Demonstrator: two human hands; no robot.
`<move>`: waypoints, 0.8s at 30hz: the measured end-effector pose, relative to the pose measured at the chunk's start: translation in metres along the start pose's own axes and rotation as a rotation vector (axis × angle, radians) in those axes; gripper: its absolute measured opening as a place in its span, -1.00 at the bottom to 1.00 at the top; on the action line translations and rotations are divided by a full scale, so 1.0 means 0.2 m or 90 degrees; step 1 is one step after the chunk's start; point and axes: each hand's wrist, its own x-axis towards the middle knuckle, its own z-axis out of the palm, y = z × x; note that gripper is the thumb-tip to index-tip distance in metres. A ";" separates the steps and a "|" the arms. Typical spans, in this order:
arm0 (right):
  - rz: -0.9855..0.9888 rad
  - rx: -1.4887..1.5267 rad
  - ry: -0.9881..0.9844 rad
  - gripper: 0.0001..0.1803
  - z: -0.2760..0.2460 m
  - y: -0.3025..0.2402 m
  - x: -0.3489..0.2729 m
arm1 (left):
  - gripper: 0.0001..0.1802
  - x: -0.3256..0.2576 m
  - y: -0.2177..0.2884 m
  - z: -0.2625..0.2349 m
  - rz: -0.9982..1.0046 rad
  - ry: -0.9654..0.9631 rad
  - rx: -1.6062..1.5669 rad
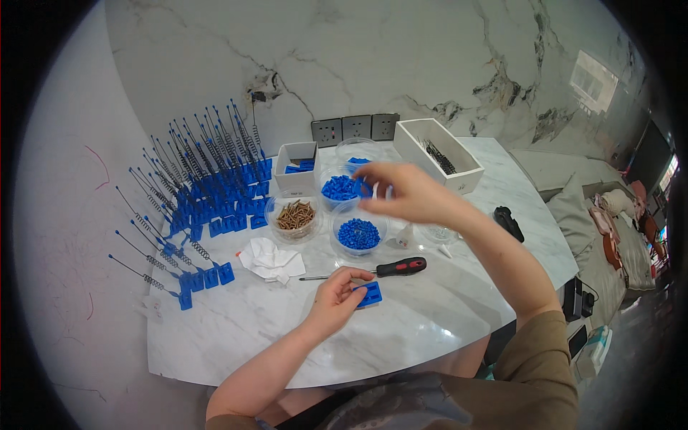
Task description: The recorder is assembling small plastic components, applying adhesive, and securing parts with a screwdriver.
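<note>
My left hand [335, 299] is closed on a flat blue plastic base [370, 294] with slots in it, just above the near middle of the table. My right hand [403, 192] hangs over the right edge of a clear tub of blue plastic pieces [338, 188]. Its thumb and forefinger are bent and apart, slightly blurred, with blue showing between them. In front of that tub stands another with small blue beads or caps [358, 234]. To its left is a tub of brass-coloured screws [295, 215]. A screwdriver [400, 267] with a black and red handle lies beyond my left hand.
Many blue bases carrying upright black springs with blue tips [215, 168] crowd the left side. A crumpled white tissue [270, 261] lies near them. Behind stand a white box of blue parts [297, 163] and a long white box of dark springs [469, 178]. A black object [508, 223] sits right.
</note>
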 end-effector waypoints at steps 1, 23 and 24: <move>0.001 0.015 -0.049 -0.46 0.03 -0.05 -0.04 | -0.68 -0.01 -0.02 -0.01 -0.009 0.032 -0.025; 0.083 -0.121 0.096 -0.44 0.46 0.01 -0.25 | -0.56 -0.01 0.02 0.02 0.068 0.026 0.183; 0.082 -0.121 0.097 -0.44 0.46 0.00 -0.26 | -0.56 -0.01 0.01 0.01 0.070 0.027 0.185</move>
